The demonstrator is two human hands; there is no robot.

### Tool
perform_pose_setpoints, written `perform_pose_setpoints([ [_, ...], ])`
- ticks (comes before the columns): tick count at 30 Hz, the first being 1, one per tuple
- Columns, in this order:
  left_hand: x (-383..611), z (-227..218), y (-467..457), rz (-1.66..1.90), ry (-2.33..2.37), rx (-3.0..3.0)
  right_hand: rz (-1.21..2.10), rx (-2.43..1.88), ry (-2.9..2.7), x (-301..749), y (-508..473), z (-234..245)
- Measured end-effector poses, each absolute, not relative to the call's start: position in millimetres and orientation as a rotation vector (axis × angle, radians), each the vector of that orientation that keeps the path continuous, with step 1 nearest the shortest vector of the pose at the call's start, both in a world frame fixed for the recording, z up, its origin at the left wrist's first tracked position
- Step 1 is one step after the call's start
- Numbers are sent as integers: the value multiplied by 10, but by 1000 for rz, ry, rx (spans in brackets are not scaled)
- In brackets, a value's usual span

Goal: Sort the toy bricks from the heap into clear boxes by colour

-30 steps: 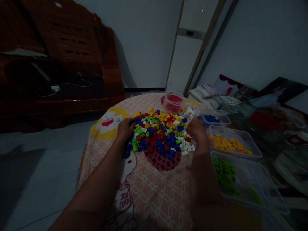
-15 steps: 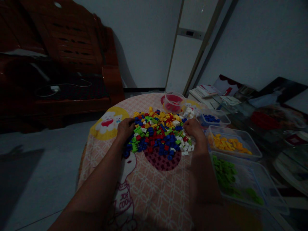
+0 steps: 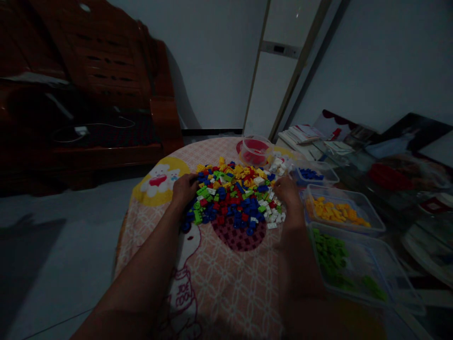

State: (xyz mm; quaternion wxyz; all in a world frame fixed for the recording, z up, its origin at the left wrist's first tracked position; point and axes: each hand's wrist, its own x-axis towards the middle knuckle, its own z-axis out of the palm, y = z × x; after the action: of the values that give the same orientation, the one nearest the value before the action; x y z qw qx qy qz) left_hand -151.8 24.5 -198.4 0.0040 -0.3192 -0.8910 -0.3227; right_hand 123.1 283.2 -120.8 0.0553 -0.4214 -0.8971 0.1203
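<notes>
A loose pile of toy building bricks (image 3: 230, 205) in blue, yellow, green, red and white covers the middle of the round table. At its left edge rests my left hand (image 3: 184, 190), its fingers curled and pressed together; anything within them is hidden. On the opposite side, by the white bricks (image 3: 276, 216), my right hand (image 3: 286, 190) is closed in a pinch, and what it holds is too small and dark to make out. A patterned pink tablecloth (image 3: 233, 283) lies under the pile.
Along the right stand clear plastic boxes with blue bricks (image 3: 308, 174), yellow bricks (image 3: 339, 212) and green bricks (image 3: 331, 255). A round clear tub (image 3: 255, 150) with red pieces sits at the back, near a heap of white bricks (image 3: 279, 166). A wooden bench (image 3: 116, 71) stands behind left.
My right hand has shifted slightly to the right, away from the pile's middle. My left hand has stayed in place.
</notes>
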Motion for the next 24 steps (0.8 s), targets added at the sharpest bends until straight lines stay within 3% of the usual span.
perform_pose_setpoints([
  [10,-1497,-1967,245,-997,-2805,-977,1230,-1238,-2340,1145,2639,-1018],
  [24,-1494,-1954,237,-986,-2807,-1001,852,-1209,-2735,1185,2687,-1039],
])
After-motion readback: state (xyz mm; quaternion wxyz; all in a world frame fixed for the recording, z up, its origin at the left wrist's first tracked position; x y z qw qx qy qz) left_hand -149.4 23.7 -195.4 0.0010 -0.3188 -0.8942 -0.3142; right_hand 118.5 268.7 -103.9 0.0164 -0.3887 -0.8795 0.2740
